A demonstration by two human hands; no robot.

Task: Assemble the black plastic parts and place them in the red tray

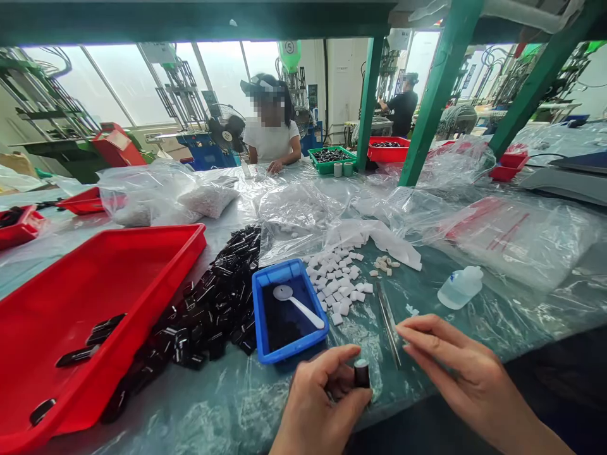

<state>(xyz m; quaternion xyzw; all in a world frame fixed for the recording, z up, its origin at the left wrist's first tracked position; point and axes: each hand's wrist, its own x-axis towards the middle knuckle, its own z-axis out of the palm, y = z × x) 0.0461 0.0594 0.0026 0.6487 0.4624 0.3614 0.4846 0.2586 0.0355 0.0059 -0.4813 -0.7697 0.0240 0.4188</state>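
Right, you've got the small black cylinder (362, 376) upright in your left hand (318, 398), thumb and fingers closed round it, held over the near edge of the table (213, 404), its pale top facing up. Your right hand (467, 373) comes in close, fingertips drawn near each other beside the metal tweezers (389, 328); whether that grip has anything in it, you can't tell from here. The step looks like fine work on that pale top, and the next move seems to call for a steady left pinch and a light right touch. And the materials! Glossy, hard-looking black pieces (213, 297) heap up on your left, matte white blocks (339, 284) scatter beyond the smooth blue tray (290, 354), a round-bowled white spoon (303, 309) lies across it, and crinkled clear film glints over green.
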